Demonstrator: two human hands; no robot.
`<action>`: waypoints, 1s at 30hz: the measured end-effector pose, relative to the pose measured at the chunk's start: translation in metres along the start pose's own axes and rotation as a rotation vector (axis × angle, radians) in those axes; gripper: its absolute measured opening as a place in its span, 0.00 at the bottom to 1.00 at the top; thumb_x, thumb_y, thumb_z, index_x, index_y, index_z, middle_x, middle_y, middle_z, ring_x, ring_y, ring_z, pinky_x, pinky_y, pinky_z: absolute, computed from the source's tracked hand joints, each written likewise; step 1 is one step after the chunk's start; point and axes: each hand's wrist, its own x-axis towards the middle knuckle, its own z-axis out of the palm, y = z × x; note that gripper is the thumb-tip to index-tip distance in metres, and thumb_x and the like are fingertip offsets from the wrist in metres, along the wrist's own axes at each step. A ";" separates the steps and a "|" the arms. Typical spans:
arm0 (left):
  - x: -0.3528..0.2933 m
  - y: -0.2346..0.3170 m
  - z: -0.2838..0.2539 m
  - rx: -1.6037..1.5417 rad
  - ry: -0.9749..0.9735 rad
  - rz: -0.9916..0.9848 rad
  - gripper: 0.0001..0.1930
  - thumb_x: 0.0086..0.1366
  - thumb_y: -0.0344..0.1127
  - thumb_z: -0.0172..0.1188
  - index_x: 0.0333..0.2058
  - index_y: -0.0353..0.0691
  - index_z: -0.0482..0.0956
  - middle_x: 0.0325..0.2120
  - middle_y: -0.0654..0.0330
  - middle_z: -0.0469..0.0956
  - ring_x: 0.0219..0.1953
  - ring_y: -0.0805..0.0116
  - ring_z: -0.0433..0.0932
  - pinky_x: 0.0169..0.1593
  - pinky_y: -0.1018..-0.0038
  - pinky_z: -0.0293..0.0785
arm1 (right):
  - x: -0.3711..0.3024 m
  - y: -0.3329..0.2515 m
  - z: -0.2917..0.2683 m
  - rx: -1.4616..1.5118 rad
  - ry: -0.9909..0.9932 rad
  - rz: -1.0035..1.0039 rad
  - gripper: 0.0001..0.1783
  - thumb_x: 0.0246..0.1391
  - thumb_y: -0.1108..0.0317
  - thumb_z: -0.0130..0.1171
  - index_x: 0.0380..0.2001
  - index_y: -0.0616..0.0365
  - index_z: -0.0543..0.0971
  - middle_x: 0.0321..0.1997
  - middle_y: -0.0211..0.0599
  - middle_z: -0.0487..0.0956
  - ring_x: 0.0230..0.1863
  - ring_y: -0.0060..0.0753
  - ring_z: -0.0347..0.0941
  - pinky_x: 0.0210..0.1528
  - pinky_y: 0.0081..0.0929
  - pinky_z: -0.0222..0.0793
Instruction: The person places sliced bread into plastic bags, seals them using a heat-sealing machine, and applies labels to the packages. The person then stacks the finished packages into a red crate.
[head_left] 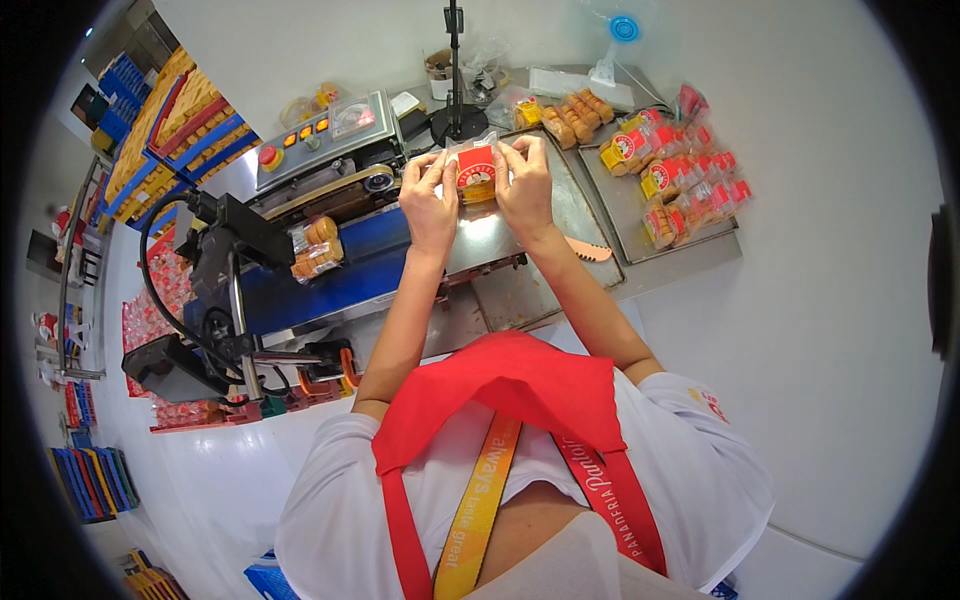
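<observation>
A clear plastic bread bag with a red label is held upright above the machine's metal end plate. My left hand pinches its left edge, and my right hand pinches the right edge, thumbs toward me. Something golden-brown shows low in the bag. Left of my hands, a clear pack of golden bread pieces rests on the blue conveyor belt. To the right, several filled bread bags with red labels are lined up on a metal tray.
Beyond the belt stands a control panel with a red button. Unlabelled bread pieces sit at the back right. An orange serrated blade lies by my right forearm. A black jointed stand rises at the left.
</observation>
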 end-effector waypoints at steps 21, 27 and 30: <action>0.025 -0.065 -0.012 -0.858 -0.508 -0.508 0.06 0.57 0.27 0.63 0.33 0.34 0.83 0.40 0.56 0.80 0.42 0.74 0.76 0.48 0.77 0.70 | 0.021 0.054 0.004 1.012 -0.551 0.578 0.07 0.51 0.69 0.63 0.31 0.61 0.82 0.35 0.32 0.81 0.37 0.19 0.73 0.43 0.19 0.67; 0.019 -0.068 -0.007 -0.818 -0.423 -0.465 0.04 0.57 0.25 0.62 0.33 0.33 0.82 0.34 0.56 0.81 0.35 0.76 0.77 0.43 0.80 0.72 | 0.006 0.043 0.013 0.981 -0.306 0.582 0.07 0.50 0.71 0.64 0.31 0.63 0.83 0.30 0.34 0.82 0.32 0.18 0.75 0.40 0.18 0.69; 0.018 -0.064 -0.007 -0.789 -0.387 -0.423 0.04 0.57 0.23 0.62 0.32 0.32 0.82 0.33 0.56 0.81 0.34 0.76 0.77 0.42 0.81 0.73 | 0.002 0.041 0.014 0.988 -0.253 0.584 0.06 0.49 0.72 0.64 0.31 0.64 0.83 0.31 0.34 0.82 0.33 0.18 0.75 0.39 0.17 0.70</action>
